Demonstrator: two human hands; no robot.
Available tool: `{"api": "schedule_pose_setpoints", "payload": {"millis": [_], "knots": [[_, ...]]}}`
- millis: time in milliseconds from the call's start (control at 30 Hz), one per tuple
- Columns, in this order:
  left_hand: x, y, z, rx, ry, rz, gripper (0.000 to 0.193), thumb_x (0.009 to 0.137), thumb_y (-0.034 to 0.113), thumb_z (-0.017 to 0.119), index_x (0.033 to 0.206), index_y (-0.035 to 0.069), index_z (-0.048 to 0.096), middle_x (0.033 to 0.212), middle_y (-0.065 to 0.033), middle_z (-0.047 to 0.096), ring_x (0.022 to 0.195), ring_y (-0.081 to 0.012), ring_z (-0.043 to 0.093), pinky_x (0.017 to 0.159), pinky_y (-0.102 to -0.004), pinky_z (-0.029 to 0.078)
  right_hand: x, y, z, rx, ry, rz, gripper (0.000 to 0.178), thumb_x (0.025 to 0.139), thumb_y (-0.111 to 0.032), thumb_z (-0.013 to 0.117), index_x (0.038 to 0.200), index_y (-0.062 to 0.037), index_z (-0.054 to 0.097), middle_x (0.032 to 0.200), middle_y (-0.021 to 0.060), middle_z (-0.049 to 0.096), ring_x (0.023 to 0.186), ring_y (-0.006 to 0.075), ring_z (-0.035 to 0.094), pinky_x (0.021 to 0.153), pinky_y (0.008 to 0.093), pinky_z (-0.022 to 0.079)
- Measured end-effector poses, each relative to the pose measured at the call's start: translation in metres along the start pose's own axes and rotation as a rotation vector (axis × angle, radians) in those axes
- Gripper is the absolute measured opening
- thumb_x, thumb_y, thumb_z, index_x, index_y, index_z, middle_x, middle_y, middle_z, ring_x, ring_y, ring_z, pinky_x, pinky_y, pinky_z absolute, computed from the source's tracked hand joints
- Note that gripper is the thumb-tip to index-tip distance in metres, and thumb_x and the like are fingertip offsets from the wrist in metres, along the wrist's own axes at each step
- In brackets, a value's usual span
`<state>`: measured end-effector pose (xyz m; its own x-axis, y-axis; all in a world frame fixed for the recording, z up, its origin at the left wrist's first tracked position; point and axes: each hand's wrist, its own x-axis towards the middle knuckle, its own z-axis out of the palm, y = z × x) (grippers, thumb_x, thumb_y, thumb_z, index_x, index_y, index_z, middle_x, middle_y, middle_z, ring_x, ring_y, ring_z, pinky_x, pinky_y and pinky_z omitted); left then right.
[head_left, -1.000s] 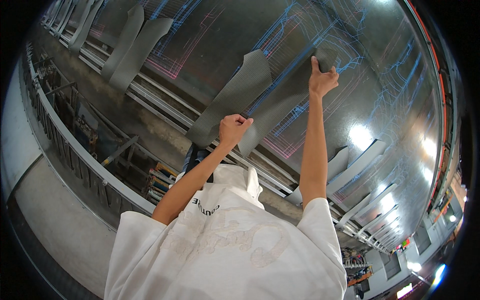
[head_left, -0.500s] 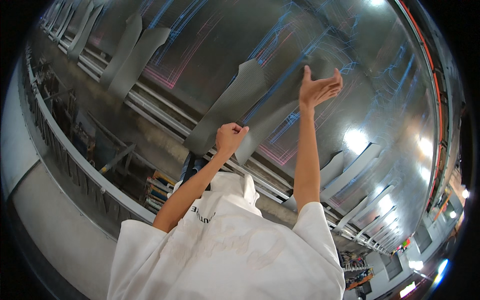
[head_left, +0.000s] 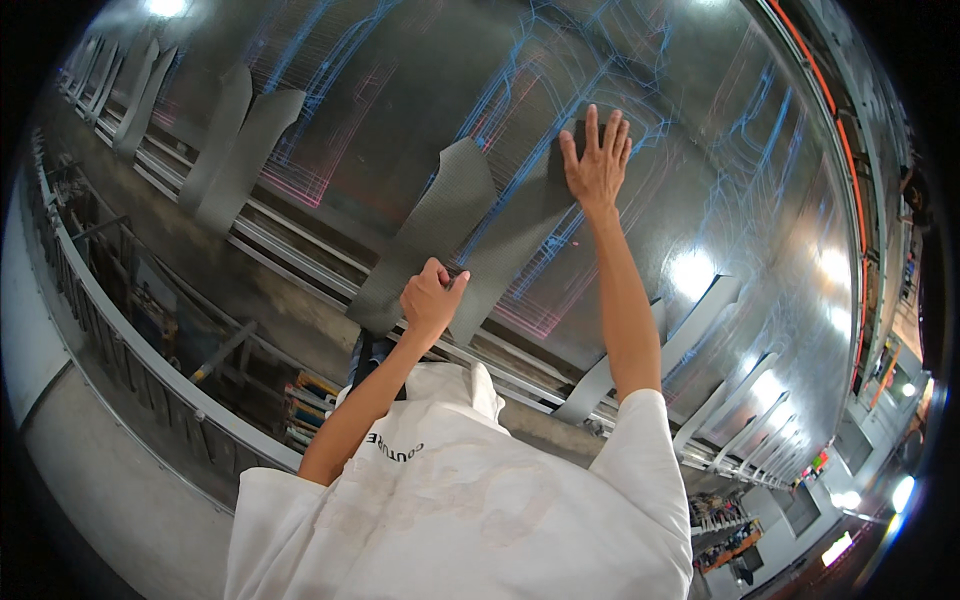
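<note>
My right hand lies flat with fingers spread on the upper end of a long grey cloth-like panel. Near that panel's lower end, my left hand is closed, thumb pressed to the curled fingers. A small dark bit shows by the thumb; I cannot make out what it holds. Left of it, a second ribbed grey panel slants up the table and hangs over its near edge. Blue and pink lines cover the dark table surface around both panels.
More grey panels hang over the edge to the left, others to the right. Metal rails run along the near edge. A curved railing stands at lower left, and an orange strip follows the far side.
My right hand has come down from a raised, curled pose to lie flat on the panel. My left hand stays closed near the panel's lower end. The whole view has shifted slightly.
</note>
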<state>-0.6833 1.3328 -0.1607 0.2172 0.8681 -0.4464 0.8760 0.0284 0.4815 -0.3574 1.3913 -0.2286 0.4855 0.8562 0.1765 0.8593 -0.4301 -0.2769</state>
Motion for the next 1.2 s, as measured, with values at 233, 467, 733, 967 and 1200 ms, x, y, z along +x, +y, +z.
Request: {"api": "schedule_pose_setpoints", "payload": {"millis": [233,467,733,967,1200], "knots": [[-0.017,-0.008,-0.008,0.168,-0.162,0.112,0.032,0.081,0.037,0.077,0.082,0.008,0.063,0.072,-0.0142,0.067,0.072,-0.0367,0.069,0.065,-0.0497,0.053,-0.05,-0.046,-0.012,-0.012,-0.125,-0.191,0.064,0.104,-0.043,0.043,0.156,-0.0093,0.032,0.161,0.0233,0.026,0.15,0.0431,0.021,0.121,0.056,0.016],[-0.029,-0.008,-0.054,0.086,-0.298,0.26,0.037,0.08,0.043,0.076,0.073,0.007,0.068,0.071,-0.015,0.07,0.071,-0.0361,0.069,0.066,-0.0478,0.054,-0.226,-0.122,-0.045,0.076,-0.41,-0.306,0.074,0.097,-0.042,0.056,0.154,-0.0005,0.033,0.163,0.02,0.025,0.15,0.0406,0.022,0.121,0.0549,0.018],[-0.022,-0.031,-0.119,-0.056,-0.219,0.314,0.039,0.084,0.043,0.074,0.076,0.006,0.067,0.069,-0.0135,0.069,0.069,-0.0334,0.07,0.063,-0.0449,0.054,-0.234,-0.142,-0.063,0.064,-0.431,-0.405,0.082,0.081,-0.027,0.079,0.147,0.0005,0.039,0.155,0.0171,0.036,0.145,0.0367,0.033,0.115,0.0518,0.029],[-0.022,-0.094,-0.181,-0.231,-0.122,0.294,0.037,0.085,0.04,0.073,0.074,0.004,0.066,0.07,-0.0138,0.069,0.069,-0.0333,0.069,0.063,-0.0435,0.054,-0.17,-0.247,-0.136,0.089,-0.885,-0.072,0.06,0.078,-0.026,0.08,0.127,0.0001,0.058,0.127,0.0173,0.061,0.121,0.0342,0.057,0.102,0.0473,0.044],[0.009,-0.205,-0.272,-0.343,-0.115,0.195,0.04,0.086,0.044,0.071,0.08,0.005,0.07,0.075,-0.0151,0.071,0.072,-0.0346,0.07,0.066,-0.0439,0.055,-0.101,-0.401,-0.02,1.089,-0.876,0.334,0.055,0.091,-0.041,0.072,0.128,-0.0023,0.06,0.111,0.0099,0.07,0.094,0.0186,0.067,0.081,0.0319,0.052]]}}
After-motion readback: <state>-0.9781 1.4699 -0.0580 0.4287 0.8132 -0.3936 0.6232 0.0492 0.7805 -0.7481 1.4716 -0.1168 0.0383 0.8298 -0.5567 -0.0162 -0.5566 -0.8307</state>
